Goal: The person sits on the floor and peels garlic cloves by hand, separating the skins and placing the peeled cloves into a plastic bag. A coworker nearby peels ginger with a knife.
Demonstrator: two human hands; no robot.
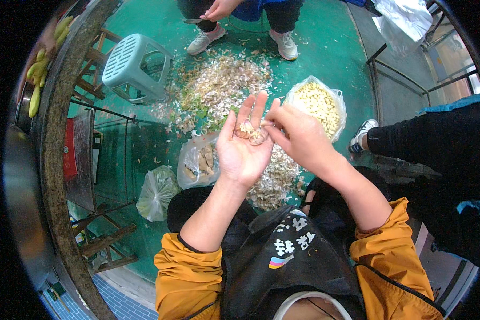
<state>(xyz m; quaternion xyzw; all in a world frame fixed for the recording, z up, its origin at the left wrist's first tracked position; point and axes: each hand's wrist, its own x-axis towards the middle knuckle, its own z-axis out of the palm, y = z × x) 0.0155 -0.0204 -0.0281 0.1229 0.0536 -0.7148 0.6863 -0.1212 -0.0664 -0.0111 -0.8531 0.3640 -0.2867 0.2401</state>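
My left hand (244, 156) is palm up, with a few garlic cloves (257, 137) and bits of papery skin resting on the fingers. Over its fingertips, my right hand (304, 134) is bent with thumb and forefinger close together at the edge of the cloves; whether something is pinched there is hidden. Beyond the hands, a heap of garlic skins (232, 82) is spread on the green floor. A second heap of skins (278, 180) lies below my hands, close to my legs. To the right of my right hand stands a clear plastic bag of peeled garlic cloves (318, 104).
A pale plastic stool (124, 66) stands left. Two plastic bags, one holding brown pieces (204, 162), one greenish (158, 192), sit on the floor. A person's shoes (285, 45) are opposite; another person's leg (416, 134) is at right. A table edge (56, 160) runs along the left.
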